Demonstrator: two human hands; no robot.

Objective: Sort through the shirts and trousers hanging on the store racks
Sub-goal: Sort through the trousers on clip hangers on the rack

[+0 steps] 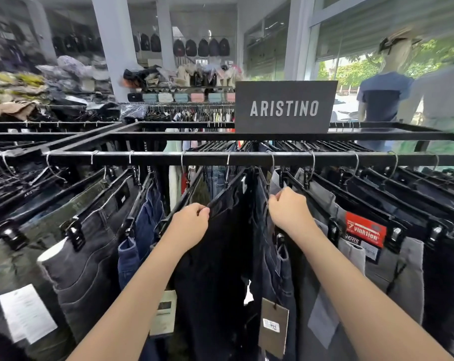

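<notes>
Head view: black trousers (215, 269) hang from the rail (163, 159), between the two hands. Left hand (192, 226) pinches their waistband edge, fingers curled. Right hand (289, 211) grips the top of the neighbouring dark blue jeans (272, 269), fingers curled over it.

ARISTINO sign (285, 106) centre; mannequin (384, 95) at right; backpacks (202, 47) on far wall

Grey pillar (111, 48), wall-hung backpacks (203, 47) behind, daylit window (350, 71) at right.
</notes>
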